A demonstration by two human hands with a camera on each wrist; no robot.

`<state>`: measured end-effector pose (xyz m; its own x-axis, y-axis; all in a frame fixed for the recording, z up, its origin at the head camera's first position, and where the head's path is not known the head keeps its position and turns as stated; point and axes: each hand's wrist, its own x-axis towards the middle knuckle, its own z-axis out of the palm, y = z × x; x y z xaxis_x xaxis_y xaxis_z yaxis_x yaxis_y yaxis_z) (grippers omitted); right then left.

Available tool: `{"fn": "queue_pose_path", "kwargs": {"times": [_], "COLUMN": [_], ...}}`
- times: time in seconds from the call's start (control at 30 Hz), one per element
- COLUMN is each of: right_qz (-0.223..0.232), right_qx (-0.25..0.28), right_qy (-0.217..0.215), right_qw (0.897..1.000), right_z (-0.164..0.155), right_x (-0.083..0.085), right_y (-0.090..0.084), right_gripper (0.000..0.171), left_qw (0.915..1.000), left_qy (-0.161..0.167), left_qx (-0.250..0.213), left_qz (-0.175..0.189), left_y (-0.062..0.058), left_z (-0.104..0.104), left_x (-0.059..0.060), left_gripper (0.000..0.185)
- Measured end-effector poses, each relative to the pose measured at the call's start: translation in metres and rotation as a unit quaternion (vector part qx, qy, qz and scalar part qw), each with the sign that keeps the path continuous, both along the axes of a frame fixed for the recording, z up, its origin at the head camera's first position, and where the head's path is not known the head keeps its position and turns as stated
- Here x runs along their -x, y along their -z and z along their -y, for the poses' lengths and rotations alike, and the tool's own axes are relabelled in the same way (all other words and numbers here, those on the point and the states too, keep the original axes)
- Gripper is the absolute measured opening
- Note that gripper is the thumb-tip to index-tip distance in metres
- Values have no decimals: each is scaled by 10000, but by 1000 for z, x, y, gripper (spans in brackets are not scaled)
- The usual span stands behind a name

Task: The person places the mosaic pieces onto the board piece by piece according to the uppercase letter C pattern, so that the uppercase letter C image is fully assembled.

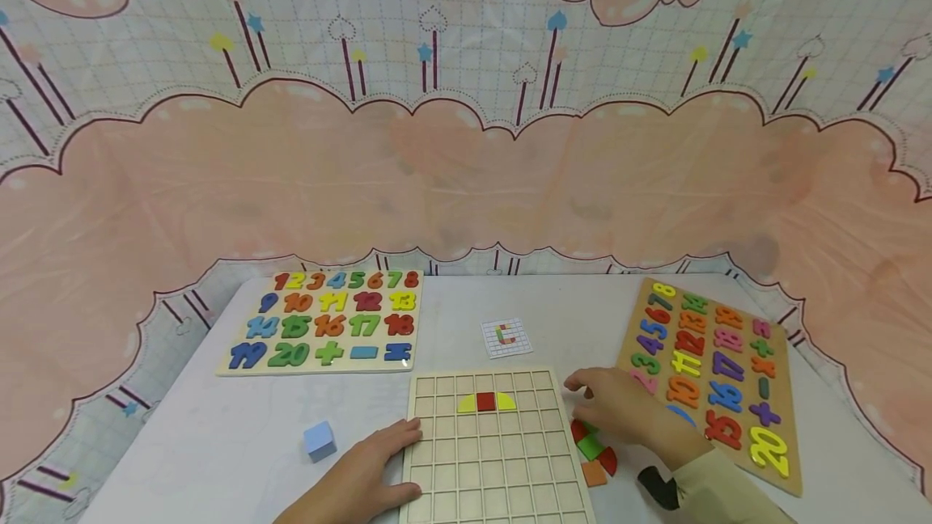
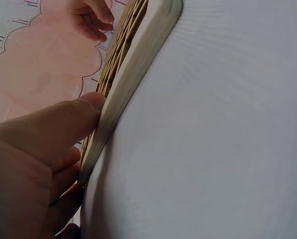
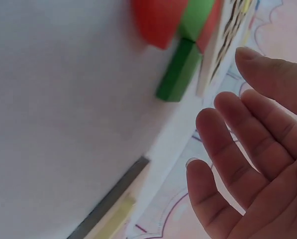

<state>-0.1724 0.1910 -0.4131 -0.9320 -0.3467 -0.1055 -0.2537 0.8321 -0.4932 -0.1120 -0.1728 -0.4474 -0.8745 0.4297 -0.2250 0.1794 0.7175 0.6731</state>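
Head view high, facing forward-down — wrist views close, table-level, sideways

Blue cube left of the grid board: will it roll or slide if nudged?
The blue cube has flat faces and rests flat on the table, so it would probably slide rather than roll. It looks small and solid, likely light and stiff.

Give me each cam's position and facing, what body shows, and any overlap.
Head: above the table, looking forward and down at the grid board, two number boards, both hands and a sleeve.
Left wrist: low at the table, looking along the board's edge; left hand close, right hand far.
Right wrist: low, looking past the open right hand at the green block.
Shared: the board in head and left wrist views.
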Motion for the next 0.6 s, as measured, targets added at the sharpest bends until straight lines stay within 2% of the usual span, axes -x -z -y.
{"fn": "queue_pose_path", "kwargs": {"times": [0.33, 0.6], "right_qz": [304, 371], "right_qx": [8, 70], "right_qy": [260, 58], "right_qw": [9992, 9993], "right_z": [-15, -18], "right_x": [-9, -12], "right_y": [6, 7], "right_gripper": [24, 23], "left_qw": [10000, 9999], "left_qy": [44, 87], "left_qx": [15, 77], "left_qz": [-86, -114], "left_y": [0, -1], "left_z": [0, 0], "left_x": [-1, -2], "left_gripper": [69, 69]}}
